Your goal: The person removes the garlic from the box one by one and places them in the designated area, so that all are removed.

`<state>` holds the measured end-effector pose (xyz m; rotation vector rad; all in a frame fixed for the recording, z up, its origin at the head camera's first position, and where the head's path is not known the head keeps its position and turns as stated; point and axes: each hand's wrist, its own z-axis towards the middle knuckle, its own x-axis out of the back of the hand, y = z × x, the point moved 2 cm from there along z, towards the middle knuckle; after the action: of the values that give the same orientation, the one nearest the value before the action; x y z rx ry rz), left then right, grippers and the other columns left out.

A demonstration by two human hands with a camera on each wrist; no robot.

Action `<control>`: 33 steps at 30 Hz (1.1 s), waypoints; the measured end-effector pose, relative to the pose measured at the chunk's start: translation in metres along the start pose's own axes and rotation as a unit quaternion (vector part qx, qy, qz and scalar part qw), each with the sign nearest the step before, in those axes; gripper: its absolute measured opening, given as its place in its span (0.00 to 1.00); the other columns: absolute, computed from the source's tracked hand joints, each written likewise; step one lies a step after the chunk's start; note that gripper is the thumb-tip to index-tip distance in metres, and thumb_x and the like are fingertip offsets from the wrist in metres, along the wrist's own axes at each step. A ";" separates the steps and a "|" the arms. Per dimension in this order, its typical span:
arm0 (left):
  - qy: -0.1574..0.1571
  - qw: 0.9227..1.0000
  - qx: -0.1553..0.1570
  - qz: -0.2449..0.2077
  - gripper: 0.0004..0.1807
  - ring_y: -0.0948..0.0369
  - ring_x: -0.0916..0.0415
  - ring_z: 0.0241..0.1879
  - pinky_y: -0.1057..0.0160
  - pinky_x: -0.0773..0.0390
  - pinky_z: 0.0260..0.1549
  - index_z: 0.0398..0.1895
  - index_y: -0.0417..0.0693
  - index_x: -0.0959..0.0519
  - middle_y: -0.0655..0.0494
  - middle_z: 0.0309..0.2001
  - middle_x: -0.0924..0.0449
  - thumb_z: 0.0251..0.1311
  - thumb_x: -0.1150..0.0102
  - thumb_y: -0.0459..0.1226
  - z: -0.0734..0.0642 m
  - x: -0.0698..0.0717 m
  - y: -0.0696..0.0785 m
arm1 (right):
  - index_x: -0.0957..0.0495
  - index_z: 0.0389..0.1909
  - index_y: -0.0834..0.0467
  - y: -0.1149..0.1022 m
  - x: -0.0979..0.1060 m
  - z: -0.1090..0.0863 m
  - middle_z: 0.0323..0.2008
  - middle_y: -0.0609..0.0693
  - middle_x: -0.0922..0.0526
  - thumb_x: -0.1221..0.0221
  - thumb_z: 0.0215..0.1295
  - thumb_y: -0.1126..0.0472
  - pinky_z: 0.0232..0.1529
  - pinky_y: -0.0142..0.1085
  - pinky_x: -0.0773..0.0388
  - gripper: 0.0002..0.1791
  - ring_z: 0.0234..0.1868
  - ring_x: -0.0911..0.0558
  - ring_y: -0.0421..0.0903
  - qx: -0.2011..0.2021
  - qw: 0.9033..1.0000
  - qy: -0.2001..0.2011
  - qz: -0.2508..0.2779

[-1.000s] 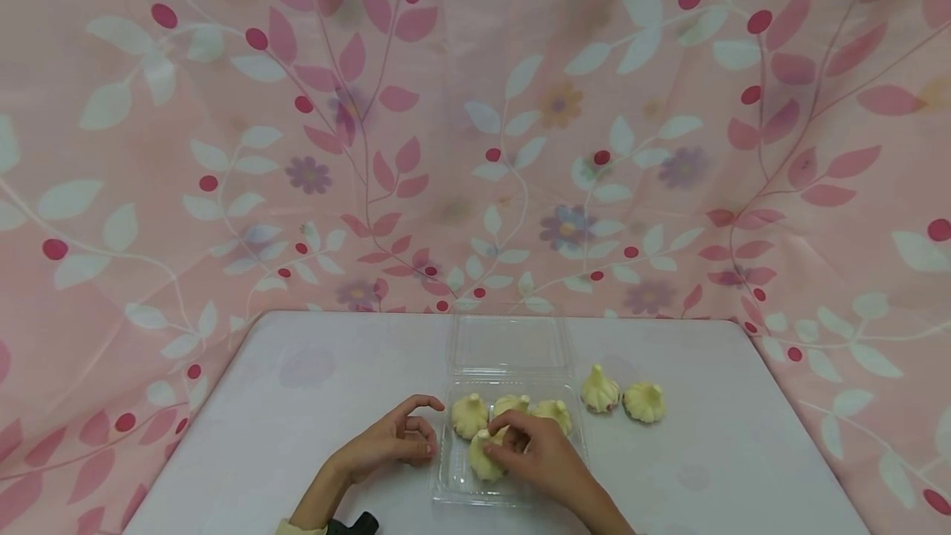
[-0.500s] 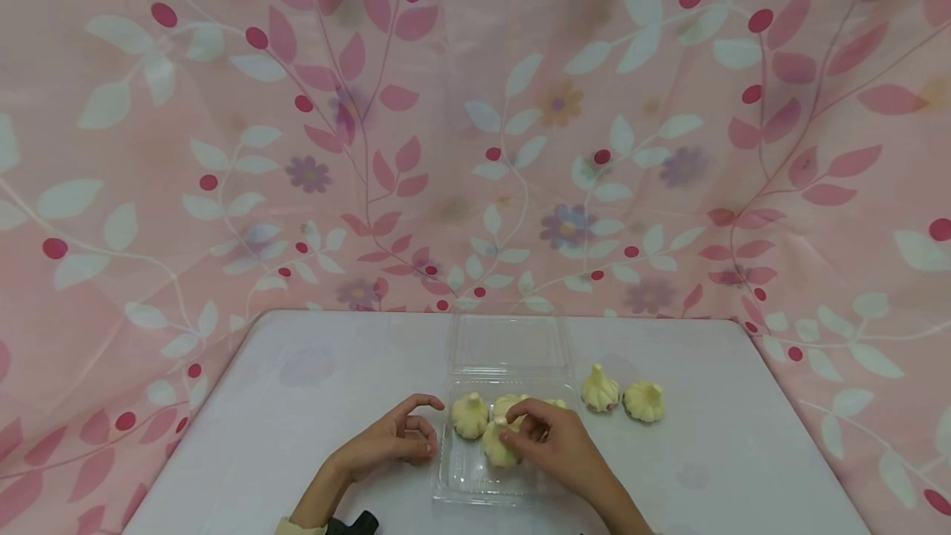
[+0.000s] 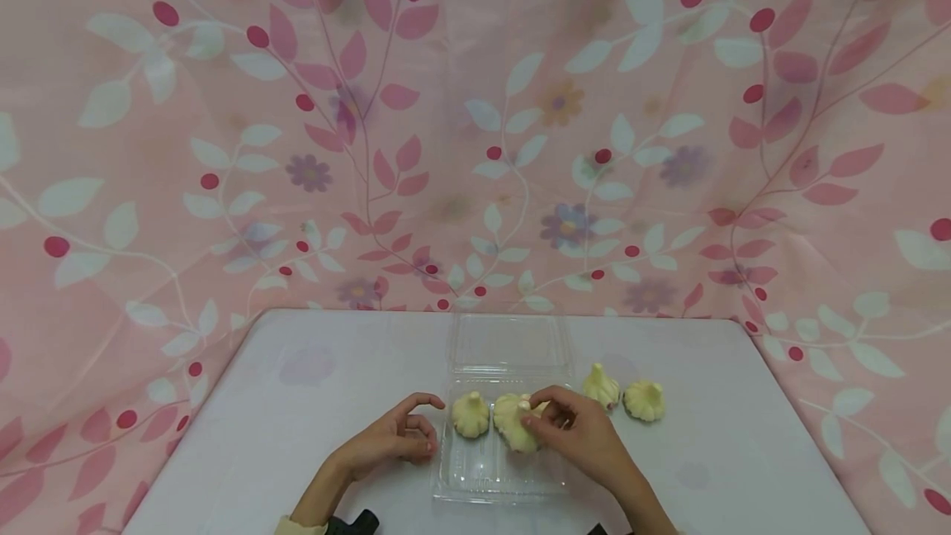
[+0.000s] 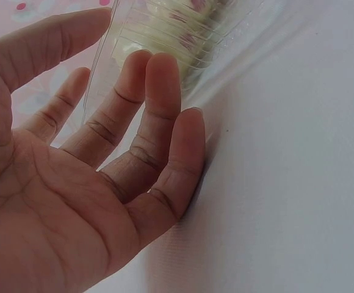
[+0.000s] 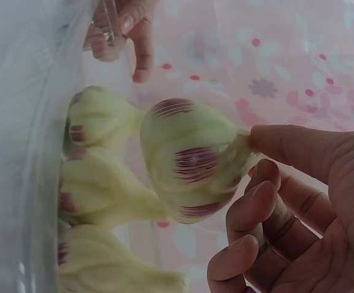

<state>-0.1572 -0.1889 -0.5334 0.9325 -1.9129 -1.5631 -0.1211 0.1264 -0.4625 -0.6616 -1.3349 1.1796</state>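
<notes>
We see a person's right hand (image 3: 583,432) grasping a garlic bulb (image 5: 192,162), pinching it by the stem between thumb and fingertip. The bulb is pale yellow-green with streaky purple patches, and its rounded base points down. It is held up over a clear plastic container (image 3: 468,469) that sits open on a white table (image 3: 238,452), with its transparent lid (image 3: 511,343) folded back on the far side.

From the right wrist we make out three more bulbs standing in a row inside: a left bulb (image 3: 470,415), a middle bulb (image 5: 107,189) and a right bulb (image 5: 104,262). From above, the right hand hides the right bulb, and the held one partly covers the middle one.

The left hand (image 3: 390,436) is released, its fingers loosely bent, just beside the container's left wall; we cannot tell whether a fingertip touches it. A cream sleeve (image 3: 297,528) and a dark device (image 3: 355,523) show at that wrist.

To the container's right, an upright bulb (image 3: 598,386) and a tilted bulb (image 3: 645,401) rest near each other on the table. Behind everything we see a pink backdrop (image 3: 446,106) patterned with leaves, berries and flowers.
</notes>
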 end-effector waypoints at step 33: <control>0.001 1.000 0.002 -0.013 0.33 0.58 0.22 0.38 0.59 0.22 0.38 0.68 0.42 0.41 0.50 0.39 0.21 0.63 0.38 0.31 0.000 0.000 0.000 | 0.19 0.40 0.57 0.006 0.047 -0.003 0.23 0.48 0.21 0.31 0.59 0.66 0.23 0.33 0.25 0.09 0.22 0.24 0.39 0.018 0.996 0.077 -0.037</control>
<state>-0.1572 -0.1888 -0.5339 0.9636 -1.9116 -1.5728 -0.1272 0.1718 -0.4509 -0.6579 -1.1971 1.0692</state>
